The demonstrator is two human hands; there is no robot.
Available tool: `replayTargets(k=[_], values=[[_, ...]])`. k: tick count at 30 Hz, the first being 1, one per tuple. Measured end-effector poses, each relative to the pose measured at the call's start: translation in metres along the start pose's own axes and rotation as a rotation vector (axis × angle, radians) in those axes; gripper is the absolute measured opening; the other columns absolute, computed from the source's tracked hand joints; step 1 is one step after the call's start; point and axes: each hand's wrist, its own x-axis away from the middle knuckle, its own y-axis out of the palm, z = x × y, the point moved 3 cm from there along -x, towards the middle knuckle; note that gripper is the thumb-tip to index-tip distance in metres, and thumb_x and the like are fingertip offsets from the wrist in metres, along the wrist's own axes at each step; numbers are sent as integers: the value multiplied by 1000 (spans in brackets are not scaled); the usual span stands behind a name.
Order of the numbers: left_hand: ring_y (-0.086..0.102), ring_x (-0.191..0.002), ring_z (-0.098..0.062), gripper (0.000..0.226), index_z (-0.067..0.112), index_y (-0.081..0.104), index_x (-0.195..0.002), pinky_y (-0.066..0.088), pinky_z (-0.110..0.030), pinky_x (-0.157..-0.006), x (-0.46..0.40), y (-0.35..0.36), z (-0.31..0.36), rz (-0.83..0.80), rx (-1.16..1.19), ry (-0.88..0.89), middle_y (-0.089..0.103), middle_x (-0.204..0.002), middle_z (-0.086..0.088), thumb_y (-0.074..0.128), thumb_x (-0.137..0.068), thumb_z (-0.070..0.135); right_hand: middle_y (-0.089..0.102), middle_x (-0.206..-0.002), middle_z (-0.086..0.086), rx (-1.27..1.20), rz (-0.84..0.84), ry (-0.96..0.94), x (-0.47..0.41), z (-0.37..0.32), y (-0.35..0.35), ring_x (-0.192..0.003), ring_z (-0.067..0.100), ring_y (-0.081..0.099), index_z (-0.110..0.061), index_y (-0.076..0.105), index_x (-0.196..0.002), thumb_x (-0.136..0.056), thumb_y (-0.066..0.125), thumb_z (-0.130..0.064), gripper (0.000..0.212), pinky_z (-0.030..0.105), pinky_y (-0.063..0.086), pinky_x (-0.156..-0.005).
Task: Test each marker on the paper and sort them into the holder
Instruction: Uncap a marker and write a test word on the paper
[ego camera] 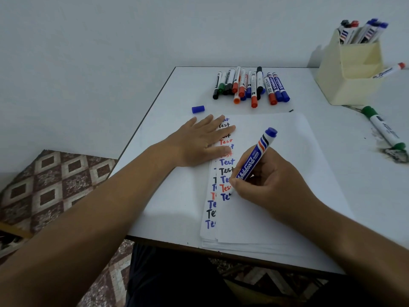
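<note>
My right hand grips a blue whiteboard marker, its tip down on the paper beside a column of the word "Test" in blue, black and red. Flat on the paper's upper left lies my left hand, fingers spread over some of the words. The marker's blue cap rests on the table beyond that hand. A row of several capped markers lies at the back of the table. The cream holder at the back right has several markers standing in it.
A green marker lies on the white table to the right, near a dark smudge. A red-capped marker lies beside the holder. The table's left edge drops to a patterned floor. A white wall stands behind.
</note>
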Motion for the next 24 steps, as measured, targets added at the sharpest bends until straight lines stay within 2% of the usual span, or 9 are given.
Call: replayTargets(k=[7,10,13,24], values=[[-11,-153,-12,76,48,-3,-155,-2,-45,-124,0,0,-1,-3,-6,-5,-11,-166,14,14,-88,80,71,-84,-26,-17,-17,-8,2,-1,0,-81,0,71,-26,59,-97,-83,80,-12,29,16,55,-69],[-11,-153,-12,74,49,-4,-155,-2,-45,-124,0,1,-2,2,-6,1,-11,-166,14,14,-89,80,71,-85,-24,-14,9,-21,1,-1,-1,-83,4,72,-22,61,-98,-84,80,-14,25,19,56,-70],[-10,-153,-12,75,50,-4,-154,-2,-44,-124,0,1,-1,4,-8,3,-11,-166,14,13,-88,80,69,-82,-27,-17,46,-28,0,-1,-3,-81,0,70,-22,59,-97,-84,79,-13,25,15,54,-68],[-12,-152,-11,77,49,-3,-155,-2,-45,-124,0,0,-1,-9,1,-4,-11,-166,14,12,-87,81,68,-81,-32,-28,34,-22,1,-5,-1,-81,-2,70,-34,56,-95,-84,79,-11,34,14,54,-69]])
